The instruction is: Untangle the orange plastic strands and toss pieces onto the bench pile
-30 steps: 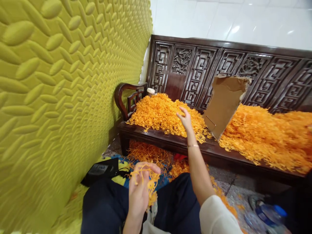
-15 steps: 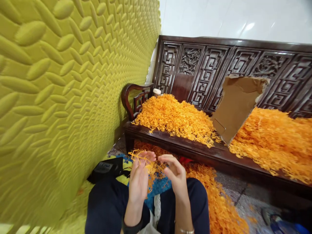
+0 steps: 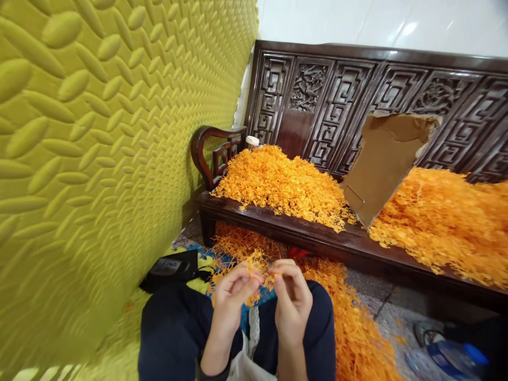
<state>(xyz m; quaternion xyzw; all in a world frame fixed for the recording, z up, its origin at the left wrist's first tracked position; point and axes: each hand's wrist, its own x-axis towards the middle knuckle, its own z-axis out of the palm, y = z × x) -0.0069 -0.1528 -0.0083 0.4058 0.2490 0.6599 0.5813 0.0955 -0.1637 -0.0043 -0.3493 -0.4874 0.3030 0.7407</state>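
Between my raised knees, both hands are close together at fingertip height. My left hand point(image 3: 233, 296) is closed, thumb against fingers, on a small branching orange plastic piece point(image 3: 257, 261) that sticks up above the fingertips. My right hand point(image 3: 292, 299) pinches at the right side of the same orange bits, so whether it is one piece or two I cannot tell. Beneath and behind the hands lie loose orange branching strands point(image 3: 242, 242) on the floor. A long heap of them point(image 3: 357, 323) runs past my right knee.
A dark carved wooden bench point(image 3: 273, 214) bears two orange heaps, the left one point(image 3: 281, 185) and the right one point(image 3: 448, 222), with a cardboard sheet point(image 3: 387, 164) between. A yellow textured foam mat point(image 3: 99, 159) stands at left. A black bag point(image 3: 170, 270) and a water bottle point(image 3: 456, 357) lie on the floor.
My left hand has gone from open, with an orange sprig across its fingers, to a pinch. My right hand has closed from a loose curl onto the orange bits. The view has tilted slightly.
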